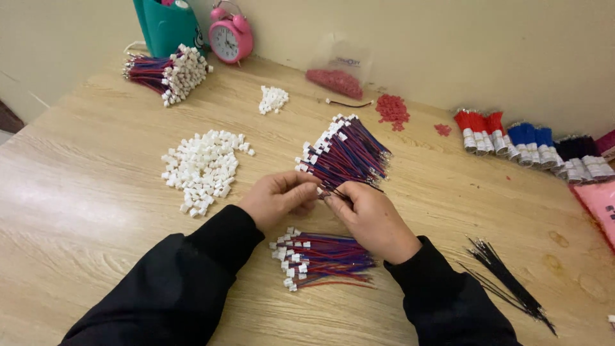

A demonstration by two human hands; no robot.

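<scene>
In the head view, both hands meet over the middle of a pale wooden surface [90, 192], black sleeves running back toward the camera. The left hand [277, 198] has its fingers [301, 190] narrowed to a pinch, thumb against forefinger, on what looks like a small white connector, too small to tell for sure. The right hand [371, 218] has its fingers [339, 192] pinched on a thin wire end [365, 186] that leads out to the right, touching the left hand's fingertips. Just beyond the hands lies a bundle of red and blue wires with white plugs [346, 152]; just below them, between the forearms, lies a second such bundle [320, 259]. A loose heap of white connector housings [204, 168] lies left of the hands. A smaller white heap [273, 99] and a third wire bundle [168, 72] lie farther back, near a pink alarm clock [229, 37]. Bare black wires [509, 282] lie at the right, and red, blue and dark wire bundles [532, 144] line the far right edge.
</scene>
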